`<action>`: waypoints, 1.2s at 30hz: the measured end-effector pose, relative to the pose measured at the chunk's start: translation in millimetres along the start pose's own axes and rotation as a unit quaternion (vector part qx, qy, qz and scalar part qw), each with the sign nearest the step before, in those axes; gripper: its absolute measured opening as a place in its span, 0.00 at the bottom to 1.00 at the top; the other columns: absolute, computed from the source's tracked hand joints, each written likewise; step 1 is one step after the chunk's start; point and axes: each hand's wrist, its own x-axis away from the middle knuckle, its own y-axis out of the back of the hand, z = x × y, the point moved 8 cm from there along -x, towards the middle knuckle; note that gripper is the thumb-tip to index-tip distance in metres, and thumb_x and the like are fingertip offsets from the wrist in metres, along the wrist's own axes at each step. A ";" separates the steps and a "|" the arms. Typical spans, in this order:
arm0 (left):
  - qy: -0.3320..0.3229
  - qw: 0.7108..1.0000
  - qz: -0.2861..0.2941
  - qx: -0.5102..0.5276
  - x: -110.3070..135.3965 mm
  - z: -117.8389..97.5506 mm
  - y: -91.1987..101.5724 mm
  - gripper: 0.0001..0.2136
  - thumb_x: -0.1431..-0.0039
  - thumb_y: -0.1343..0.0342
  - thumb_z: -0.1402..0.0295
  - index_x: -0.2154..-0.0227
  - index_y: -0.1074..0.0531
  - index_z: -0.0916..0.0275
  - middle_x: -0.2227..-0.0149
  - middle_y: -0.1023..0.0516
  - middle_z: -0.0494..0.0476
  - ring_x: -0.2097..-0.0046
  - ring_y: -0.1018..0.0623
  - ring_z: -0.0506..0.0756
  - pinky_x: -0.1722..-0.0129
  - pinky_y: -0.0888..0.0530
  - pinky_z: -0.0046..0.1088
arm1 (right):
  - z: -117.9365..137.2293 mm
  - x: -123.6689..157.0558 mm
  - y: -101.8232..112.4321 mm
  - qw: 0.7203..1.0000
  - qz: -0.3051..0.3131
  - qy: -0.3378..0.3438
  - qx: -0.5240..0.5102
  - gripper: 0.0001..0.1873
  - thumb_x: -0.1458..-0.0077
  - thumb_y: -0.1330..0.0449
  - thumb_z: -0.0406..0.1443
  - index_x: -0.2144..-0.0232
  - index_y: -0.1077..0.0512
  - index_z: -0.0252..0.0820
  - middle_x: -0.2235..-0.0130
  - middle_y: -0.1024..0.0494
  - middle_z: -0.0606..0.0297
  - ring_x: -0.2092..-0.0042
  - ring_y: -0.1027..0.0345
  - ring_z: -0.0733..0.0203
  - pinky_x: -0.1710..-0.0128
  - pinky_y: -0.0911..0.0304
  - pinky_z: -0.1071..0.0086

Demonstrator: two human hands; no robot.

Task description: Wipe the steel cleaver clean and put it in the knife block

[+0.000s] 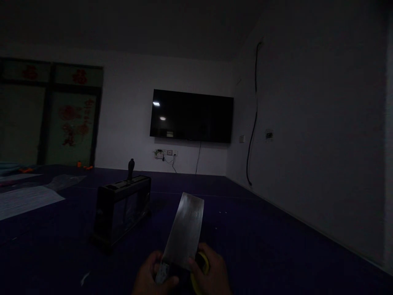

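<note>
A cleaver points up and away from me, its broad metal blade tilted a little to the right. My left hand is closed round the lower left of the cleaver, where the grey handle begins. In my right hand is a yellow curved object, partly covered by the fingers and too dark to name. The right thumb lies near the blade's lower edge. Left of the blade stands a black knife block, with one dark knife handle sticking out of its top.
The dark blue table reaches to the walls. White paper and clear plastic film lie on the left, with small orange pieces farther back. A black cable hangs on the right wall; a television hangs ahead.
</note>
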 end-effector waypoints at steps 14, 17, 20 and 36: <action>0.083 0.985 0.131 0.080 -5.6 9.9 -19.4 0.28 0.66 0.36 0.45 0.72 0.30 0.66 0.81 0.29 0.50 0.84 0.37 0.44 0.84 0.44 0.20 | 1.6 -1.1 -5.9 0.993 -0.003 -0.014 -0.118 0.14 0.45 0.43 0.44 0.62 0.29 0.41 0.63 0.21 0.59 0.61 0.26 0.55 0.63 0.31 0.69; 0.125 0.976 0.161 0.072 -7.0 21.0 -24.0 0.29 0.66 0.38 0.42 0.77 0.28 0.68 0.84 0.34 0.49 0.83 0.37 0.45 0.83 0.45 0.21 | 5.3 -1.4 -5.6 0.991 0.006 -0.010 -0.136 0.14 0.44 0.44 0.44 0.61 0.30 0.41 0.63 0.21 0.58 0.61 0.26 0.55 0.62 0.31 0.69; 0.122 0.971 0.201 0.046 -6.3 21.2 -30.1 0.31 0.61 0.44 0.39 0.78 0.25 0.69 0.86 0.35 0.49 0.83 0.37 0.45 0.82 0.44 0.21 | 7.8 -2.4 -3.6 0.990 0.005 -0.007 -0.139 0.14 0.44 0.45 0.44 0.61 0.30 0.41 0.63 0.21 0.58 0.61 0.26 0.56 0.62 0.32 0.69; 0.120 0.978 0.130 0.113 -7.1 20.6 -24.9 0.28 0.66 0.40 0.40 0.91 0.43 0.59 0.93 0.46 0.43 0.88 0.43 0.44 0.87 0.47 0.22 | 12.1 3.3 29.3 0.979 -0.181 0.068 0.058 0.20 0.48 0.47 0.35 0.53 0.28 0.39 0.52 0.25 0.53 0.51 0.30 0.50 0.55 0.30 0.58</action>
